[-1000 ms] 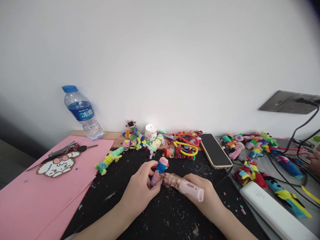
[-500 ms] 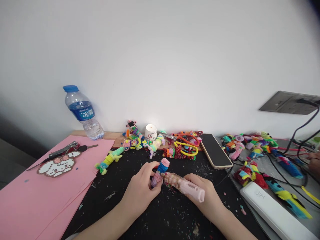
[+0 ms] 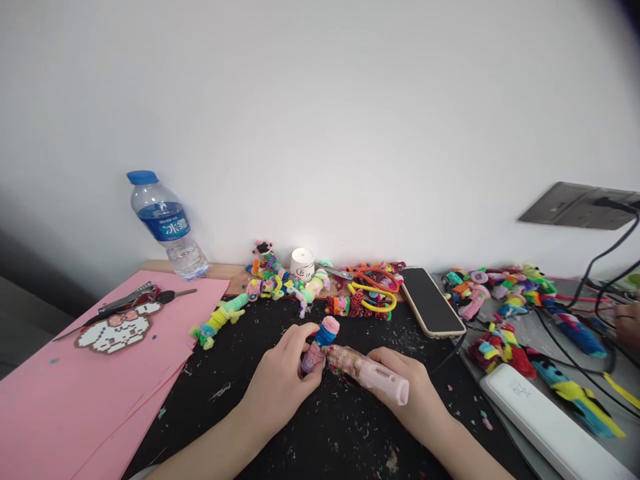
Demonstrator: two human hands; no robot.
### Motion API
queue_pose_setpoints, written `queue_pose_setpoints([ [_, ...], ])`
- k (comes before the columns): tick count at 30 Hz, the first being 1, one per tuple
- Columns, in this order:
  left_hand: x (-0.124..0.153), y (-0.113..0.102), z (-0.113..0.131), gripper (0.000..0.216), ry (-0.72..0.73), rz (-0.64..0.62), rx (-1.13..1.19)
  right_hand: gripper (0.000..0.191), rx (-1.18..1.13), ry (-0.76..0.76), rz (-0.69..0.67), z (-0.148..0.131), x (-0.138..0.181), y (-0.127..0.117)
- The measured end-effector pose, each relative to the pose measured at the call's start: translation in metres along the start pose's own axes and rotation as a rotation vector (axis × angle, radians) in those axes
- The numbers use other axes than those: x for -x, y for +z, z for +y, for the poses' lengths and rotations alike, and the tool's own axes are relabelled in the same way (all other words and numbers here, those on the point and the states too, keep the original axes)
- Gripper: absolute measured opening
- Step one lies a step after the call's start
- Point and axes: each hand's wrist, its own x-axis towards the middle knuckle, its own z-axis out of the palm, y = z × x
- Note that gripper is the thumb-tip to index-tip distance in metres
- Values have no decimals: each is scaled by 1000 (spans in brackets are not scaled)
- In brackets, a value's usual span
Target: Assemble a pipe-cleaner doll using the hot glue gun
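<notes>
My left hand [image 3: 283, 377] is closed, with thumb and fingers pinching a small pipe-cleaner figure [image 3: 328, 331] of pink, blue and mauve coils, standing slightly tilted. The fingers hide part of its lower body. From the right, my right hand [image 3: 407, 387] grips a pale pink hot glue gun [image 3: 376, 377], its front stained brown. The glue gun's tip meets the side of the figure or lies very close to it; whether glue is coming out I cannot tell. Both hands are over the scrap-littered black mat [image 3: 240, 420].
Finished-looking pipe-cleaner pieces [image 3: 227, 317], a white paper cup [image 3: 302, 265], scissors [image 3: 373, 297] and a phone [image 3: 434, 303] line the back. Pink sheets [image 3: 75, 407] and a bottle [image 3: 167, 223] are left. A white power strip-like bar [image 3: 555, 427], cables and another person's hand [image 3: 627, 327] are right.
</notes>
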Motion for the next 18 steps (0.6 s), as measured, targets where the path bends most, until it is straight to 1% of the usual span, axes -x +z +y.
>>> queue_pose_setpoints([
  [4,0,0,1,36,20,-15,-19,8,-5,1,-8,0,0,0],
  [12,0,0,0,34,11,8,-26,2,-16,17,-21,-1,-1,-2],
  [18,0,0,-2,35,29,-21,-44,7,-5,11,-9,-1,0,1],
])
